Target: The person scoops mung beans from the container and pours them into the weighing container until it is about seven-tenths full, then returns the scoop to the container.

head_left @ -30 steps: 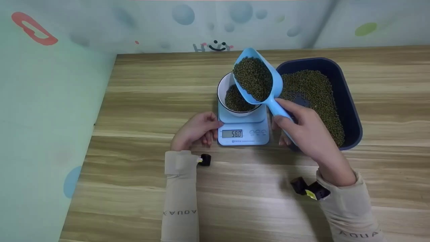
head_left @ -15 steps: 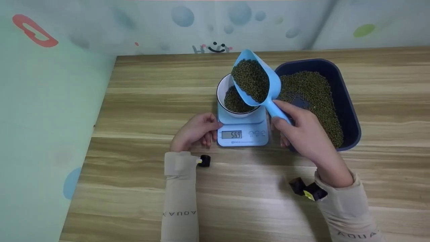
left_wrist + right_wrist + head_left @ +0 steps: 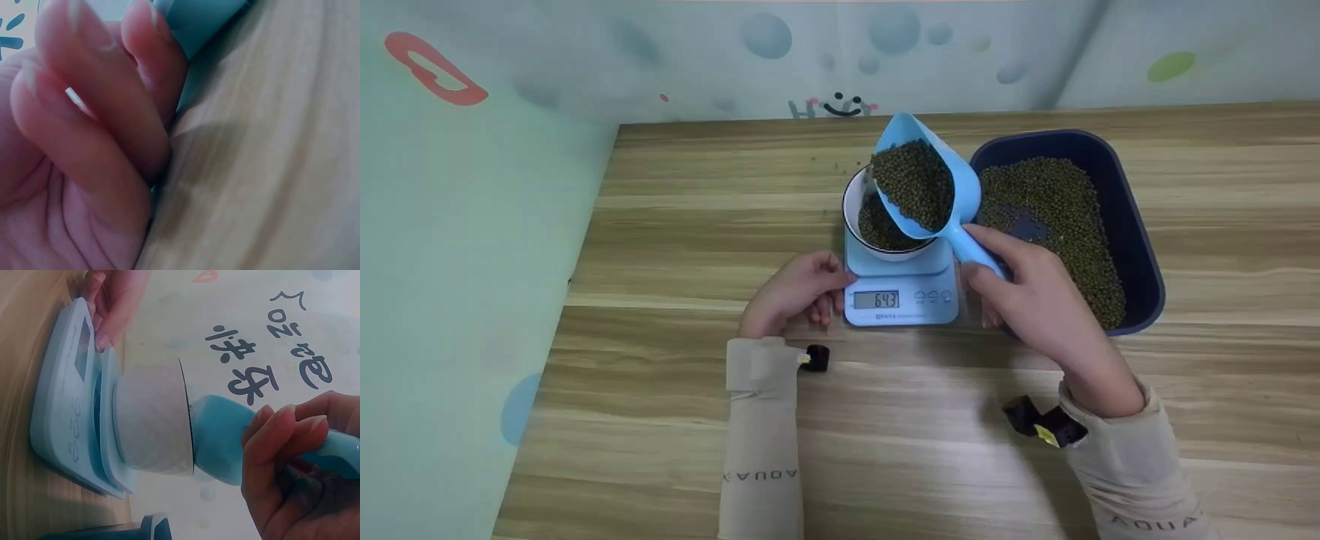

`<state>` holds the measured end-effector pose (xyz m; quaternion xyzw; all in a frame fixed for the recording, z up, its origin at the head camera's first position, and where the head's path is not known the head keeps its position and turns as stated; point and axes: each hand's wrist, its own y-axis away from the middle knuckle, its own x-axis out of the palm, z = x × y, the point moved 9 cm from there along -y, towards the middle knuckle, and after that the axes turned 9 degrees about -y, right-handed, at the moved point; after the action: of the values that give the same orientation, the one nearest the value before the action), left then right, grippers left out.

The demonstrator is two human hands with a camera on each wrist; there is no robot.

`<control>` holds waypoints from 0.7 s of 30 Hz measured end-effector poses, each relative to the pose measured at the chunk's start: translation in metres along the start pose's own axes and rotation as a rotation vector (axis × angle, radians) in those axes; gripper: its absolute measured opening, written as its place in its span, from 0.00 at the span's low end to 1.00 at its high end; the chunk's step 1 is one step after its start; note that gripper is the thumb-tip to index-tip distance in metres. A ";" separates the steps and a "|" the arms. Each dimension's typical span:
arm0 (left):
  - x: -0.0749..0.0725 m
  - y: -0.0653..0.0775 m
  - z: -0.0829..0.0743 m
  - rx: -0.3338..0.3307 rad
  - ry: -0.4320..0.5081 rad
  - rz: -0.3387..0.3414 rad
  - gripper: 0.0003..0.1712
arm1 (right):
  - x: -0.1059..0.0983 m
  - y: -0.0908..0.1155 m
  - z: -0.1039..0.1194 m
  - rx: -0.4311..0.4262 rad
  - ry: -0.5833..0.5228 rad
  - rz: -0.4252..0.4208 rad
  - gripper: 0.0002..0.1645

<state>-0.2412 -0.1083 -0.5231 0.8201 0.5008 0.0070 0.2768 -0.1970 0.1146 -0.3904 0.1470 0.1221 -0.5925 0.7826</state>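
My right hand grips the handle of a light blue scoop, heaped with small green-brown beans that look like mung beans. The scoop tilts over a white bowl with a dark rim; in the right wrist view it touches or nearly touches that rim. More beans lie in the bowl, partly hidden by the scoop. Under the bowl is a light blue kitchen scale, its display reading about 64.3. My left hand holds the scale's left edge with thumb and curled fingers; the exact contact is partly hidden.
A dark blue tub with a bed of beans stands right of the scale, close to my right forearm. A few small specks, seemingly beans, show beyond the bowl. The wooden table meets a patterned wall covering at the back and left.
The scoop has shifted slightly left and toward me, tipping further. Specks have appeared beyond the bowl, and the display has climbed from about 56 to about 64. My left hand stays put.
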 end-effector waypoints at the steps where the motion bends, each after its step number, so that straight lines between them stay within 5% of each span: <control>1: 0.000 0.000 0.000 0.001 -0.001 0.001 0.11 | 0.000 0.000 0.000 0.001 0.002 0.002 0.24; 21: -0.001 0.001 0.003 -0.030 -0.018 0.001 0.13 | 0.002 -0.001 -0.002 0.015 0.014 0.005 0.25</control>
<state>-0.2404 -0.1105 -0.5249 0.8161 0.4977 0.0071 0.2935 -0.1974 0.1135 -0.3930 0.1572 0.1228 -0.5902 0.7822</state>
